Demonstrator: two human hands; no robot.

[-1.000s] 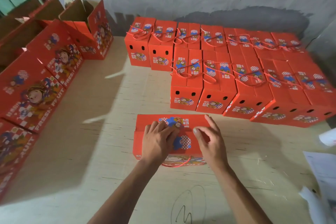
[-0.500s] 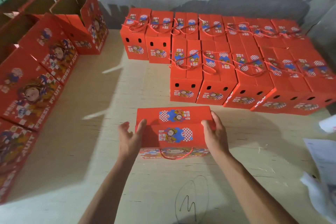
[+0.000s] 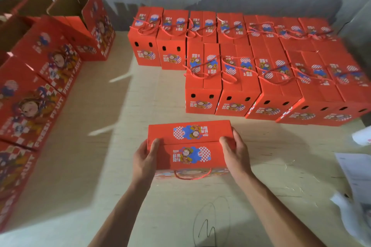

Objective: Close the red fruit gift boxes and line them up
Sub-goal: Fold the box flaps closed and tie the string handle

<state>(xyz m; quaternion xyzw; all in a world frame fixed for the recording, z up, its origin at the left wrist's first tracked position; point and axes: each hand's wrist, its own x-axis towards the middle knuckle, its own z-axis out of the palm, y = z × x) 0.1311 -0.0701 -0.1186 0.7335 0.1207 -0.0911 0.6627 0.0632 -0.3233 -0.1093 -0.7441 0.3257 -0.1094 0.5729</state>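
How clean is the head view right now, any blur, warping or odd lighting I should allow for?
Head view: the box between the left hand and right hand is sharp; the open boxes at left are blur-smeared; wide-angle warp splays the closed rows; light streaks cross the shaded table.

head view looks steeply down, close over the tabletop (image 3: 124, 118).

Dim, soft shadows; edges blurred and warped (wide-angle lens).
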